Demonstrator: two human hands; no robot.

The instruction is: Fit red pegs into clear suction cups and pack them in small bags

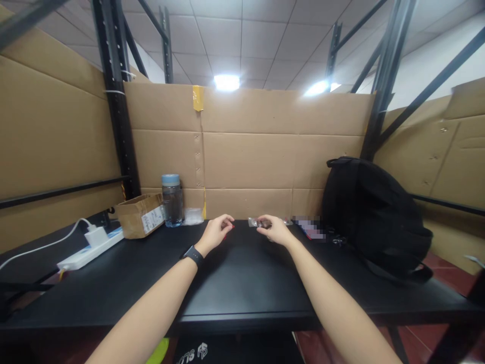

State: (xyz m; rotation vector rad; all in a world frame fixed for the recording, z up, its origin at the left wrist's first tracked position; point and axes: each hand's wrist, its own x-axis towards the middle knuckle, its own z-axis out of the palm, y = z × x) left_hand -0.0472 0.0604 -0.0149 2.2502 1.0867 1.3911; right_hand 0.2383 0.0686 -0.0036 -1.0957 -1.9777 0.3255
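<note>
Both my arms reach out over a black table [242, 283]. My left hand [216, 231] has its fingers curled and pinched near a tiny red thing at its fingertips; I cannot make out what it is. A dark watch sits on that wrist. My right hand [273, 230] is closed on a small clear plastic packet [254, 222] with something dark inside, held just above the table's far part. The two hands are a short gap apart.
A black backpack [373, 215] stands at the right. A water bottle [172, 200], a small cardboard box [141, 215] and a white power strip [91, 247] are at the left. A clear bag [193, 216] lies by the bottle. Cardboard walls enclose the table.
</note>
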